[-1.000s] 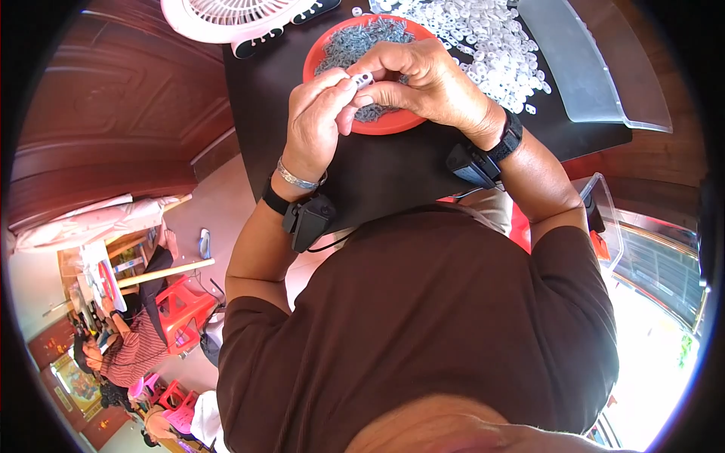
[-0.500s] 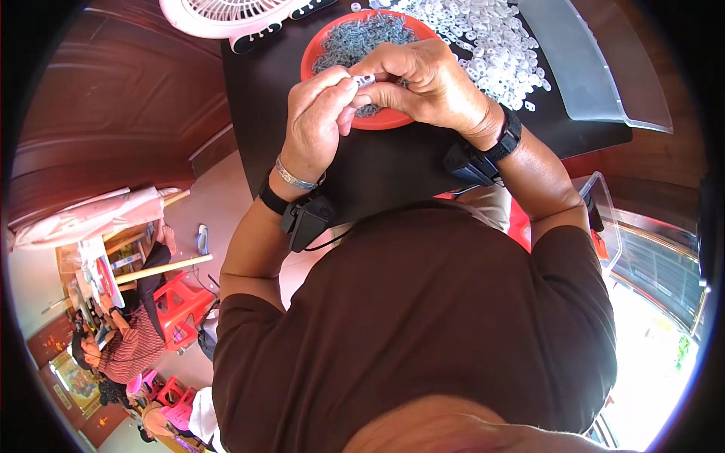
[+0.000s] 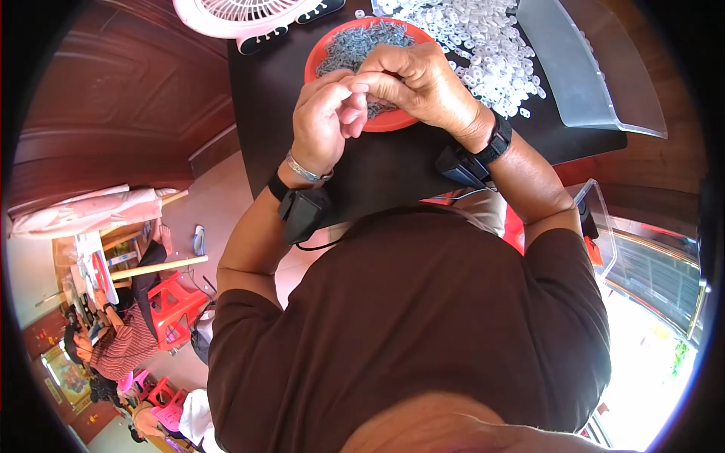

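At a table [image 3: 370,170], with a poster [image 3: 69,374] (unreadable) beyond. Touching left hand [image 3: 321,124] to right hand [image 3: 434,89] above a bowl [image 3: 389,123] of metal bits [image 3: 359,47]; cannot tell if grasping anything.

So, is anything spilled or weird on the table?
A bit: many white pieces lie loose on the black table, and one stray piece sits away from the heap, beyond the red bowl, near the fan. It looks scattered, though maybe on purpose.
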`<state>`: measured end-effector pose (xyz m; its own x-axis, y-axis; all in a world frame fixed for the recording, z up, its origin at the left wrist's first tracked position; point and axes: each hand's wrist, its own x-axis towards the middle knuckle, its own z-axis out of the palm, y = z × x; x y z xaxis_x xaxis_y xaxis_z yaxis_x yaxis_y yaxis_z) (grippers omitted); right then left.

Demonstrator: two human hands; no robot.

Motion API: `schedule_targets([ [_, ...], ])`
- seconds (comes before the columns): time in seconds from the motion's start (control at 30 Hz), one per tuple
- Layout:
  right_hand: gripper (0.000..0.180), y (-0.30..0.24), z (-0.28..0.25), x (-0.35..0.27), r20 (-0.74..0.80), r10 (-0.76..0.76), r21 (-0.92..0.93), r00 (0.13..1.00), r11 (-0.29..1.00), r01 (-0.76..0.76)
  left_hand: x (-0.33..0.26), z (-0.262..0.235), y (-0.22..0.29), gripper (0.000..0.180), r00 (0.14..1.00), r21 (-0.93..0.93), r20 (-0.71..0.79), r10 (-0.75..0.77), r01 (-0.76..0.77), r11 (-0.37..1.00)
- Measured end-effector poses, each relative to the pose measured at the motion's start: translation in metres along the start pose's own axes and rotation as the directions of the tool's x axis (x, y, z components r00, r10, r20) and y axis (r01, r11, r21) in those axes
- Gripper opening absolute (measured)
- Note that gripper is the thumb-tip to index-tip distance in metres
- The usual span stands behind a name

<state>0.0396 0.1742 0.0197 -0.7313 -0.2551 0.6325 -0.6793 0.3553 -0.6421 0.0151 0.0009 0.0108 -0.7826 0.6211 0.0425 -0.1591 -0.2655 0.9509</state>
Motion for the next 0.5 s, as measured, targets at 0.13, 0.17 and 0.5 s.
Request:
schedule_targets([
  [0.13, 0.013, -0.001, -0.006, 0.001, 0.153, 0.204, 0.244, 0.967, 0.940, -0.237, -0.002, 0.001, -0.004, 0.027, 0.991, 0.136, 0.006, 0.135, -0.135, 0.982],
  [0.17, 0.014, 0.001, -0.006, 0.001, 0.107, 0.122, 0.239, 0.987, 0.960, -0.144, -0.001, 0.001, -0.003, 0.027, 0.991, 0.135, 0.008, 0.134, -0.134, 0.982],
  [0.5, 0.023, 0.008, -0.003, 0.004, 0.025, -0.008, -0.031, 1.000, 0.999, 0.009, 0.007, -0.003, -0.005, 0.025, 0.989, 0.007, -0.147, -0.018, 0.019, 1.000],
])
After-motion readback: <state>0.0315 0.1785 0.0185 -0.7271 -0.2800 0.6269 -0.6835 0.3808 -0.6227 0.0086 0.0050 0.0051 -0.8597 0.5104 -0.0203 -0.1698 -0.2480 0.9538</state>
